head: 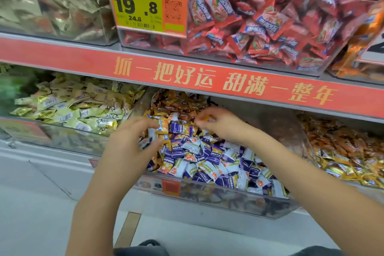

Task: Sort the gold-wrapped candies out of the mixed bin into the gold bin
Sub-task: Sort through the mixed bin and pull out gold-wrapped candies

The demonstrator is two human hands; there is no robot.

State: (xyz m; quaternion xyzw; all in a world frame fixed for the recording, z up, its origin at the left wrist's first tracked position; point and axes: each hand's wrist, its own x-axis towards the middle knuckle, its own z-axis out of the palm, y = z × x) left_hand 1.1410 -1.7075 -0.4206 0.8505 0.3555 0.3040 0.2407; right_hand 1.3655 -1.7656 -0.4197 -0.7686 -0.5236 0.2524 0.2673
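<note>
The mixed bin [209,195] on the lower shelf holds purple-and-white candies [209,158] with gold-orange wrapped ones among them and behind. My left hand [133,141] is over the bin's left side, its fingers curled round a gold-wrapped candy [163,128]. My right hand [220,122] reaches in further back and pinches a small gold-wrapped candy [204,119] at its fingertips. To the right sits the gold bin [311,151], full of gold-orange candies [349,151].
A bin of pale yellow candies [72,108] stands to the left. The upper shelf carries a red-candy bin [259,16] with a price tag [145,2], and a red banner strip [207,79] overhangs the lower bins. Grey floor lies below.
</note>
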